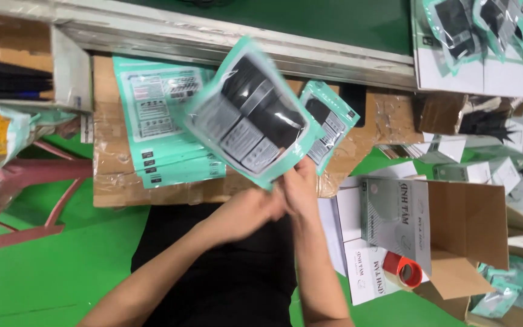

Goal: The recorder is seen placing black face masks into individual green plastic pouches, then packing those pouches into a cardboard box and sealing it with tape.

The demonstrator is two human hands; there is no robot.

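Two bare forearms are seen rising from the bottom edge over a black-clothed lap, and the hands are brought together at the centre. Both the left hand (252, 209) and the right hand (301, 188) are closed by the fingertips on the lower corner of a teal-bordered plastic pouch (249, 112), which is held up and tilted above a cardboard-covered work surface (116, 181); the pouch is blurred, so the exact finger placement cannot be told. Dark folded contents are seen through its clear window. It is judged to be light, thin and floppy, with a slick film that could slip, so it is best taken by a sealed edge or corner and not by the soft middle. A stack of flat teal pouches (161, 121) is laid on the cardboard to the left, and one more filled pouch (331, 124) is lying just behind the held one. To the right, an open cardboard box (464, 221) is seen, with white cartons (367, 275) and a red roll of tape (404, 269) beside it. A green floor (49, 272) is spread below.
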